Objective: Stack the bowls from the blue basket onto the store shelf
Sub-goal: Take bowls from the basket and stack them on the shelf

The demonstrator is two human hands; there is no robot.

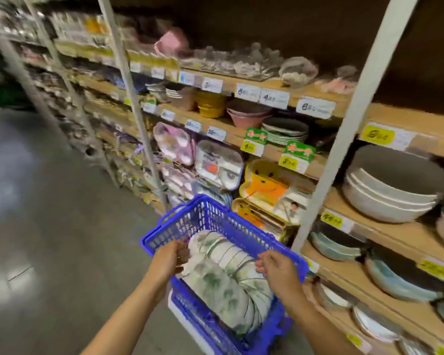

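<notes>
A blue plastic basket [215, 221] stands in front of me at the bottom centre. Inside it lies a curved row of white bowls with green leaf prints [226, 280], stacked on their sides. My left hand [168, 258] reaches in at the row's far left end, fingers touching the end bowl. My right hand [277, 269] hovers over the basket's right rim with fingers spread, close to the bowls; nothing is in it. The wooden store shelf [385, 226] rises on the right, with bowls on several levels.
Large white bowls [390, 196] sit on the shelf at right, pale blue-rimmed bowls [400, 278] below them. Children's divided trays [218, 162] stand left of a grey upright post [344, 139]. Grey concrete floor [49, 226] stretches to the left.
</notes>
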